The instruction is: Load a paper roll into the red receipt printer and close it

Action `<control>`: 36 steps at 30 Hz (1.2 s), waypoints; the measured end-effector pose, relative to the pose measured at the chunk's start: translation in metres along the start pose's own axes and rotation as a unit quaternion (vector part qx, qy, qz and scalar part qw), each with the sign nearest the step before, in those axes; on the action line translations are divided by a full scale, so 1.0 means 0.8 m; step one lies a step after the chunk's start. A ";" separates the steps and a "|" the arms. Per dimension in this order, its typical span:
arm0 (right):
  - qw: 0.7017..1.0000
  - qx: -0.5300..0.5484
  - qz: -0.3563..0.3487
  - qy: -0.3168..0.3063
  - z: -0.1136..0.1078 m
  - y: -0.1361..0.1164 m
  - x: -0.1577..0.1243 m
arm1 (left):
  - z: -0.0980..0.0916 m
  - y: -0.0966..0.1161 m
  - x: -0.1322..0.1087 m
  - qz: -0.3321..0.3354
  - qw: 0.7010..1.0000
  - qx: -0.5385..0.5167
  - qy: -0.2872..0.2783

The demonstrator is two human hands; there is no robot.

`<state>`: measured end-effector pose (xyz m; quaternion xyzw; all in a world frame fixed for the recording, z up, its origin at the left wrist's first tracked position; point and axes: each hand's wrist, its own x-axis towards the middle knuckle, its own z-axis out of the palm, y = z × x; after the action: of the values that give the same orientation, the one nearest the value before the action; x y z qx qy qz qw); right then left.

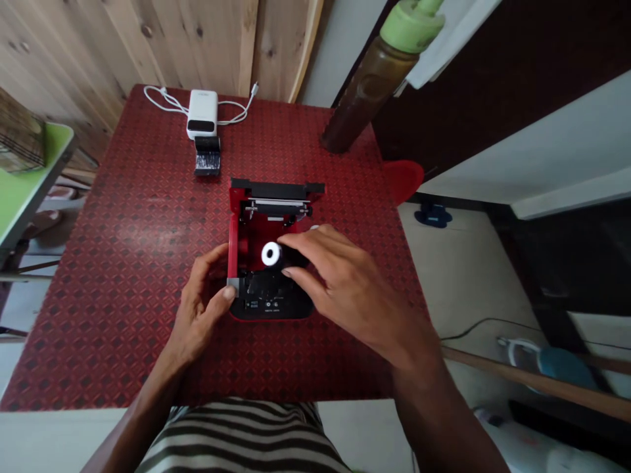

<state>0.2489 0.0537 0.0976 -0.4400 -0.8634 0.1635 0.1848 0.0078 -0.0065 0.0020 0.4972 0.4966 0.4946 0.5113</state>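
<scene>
A small red and black printer sits on the table with its lid raised toward the far side. My left hand grips the printer's left side, its thumb on the grey tab at the front left corner and its fingers along the red wall. Between the thumb and fingertips of my right hand is a small roll, its white end with a dark centre hole facing left. The roll is over the open compartment; its far end is hidden by my fingers. I cannot tell whether it touches the compartment.
A white power bank with a white cable lies at the back left of the red patterned table. In front of it is a curled dark strip. A tall brown bottle with a green cap stands at the back right.
</scene>
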 end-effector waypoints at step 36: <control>0.989 0.014 -0.109 -0.101 0.032 0.017 0.030 | -0.003 -0.001 -0.002 -0.019 1.000 0.013 -0.003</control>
<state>0.2333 0.0781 0.0737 -0.3215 -0.9181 0.1983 0.1197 0.0056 -0.0079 0.0010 0.4955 0.5109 0.4771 0.5155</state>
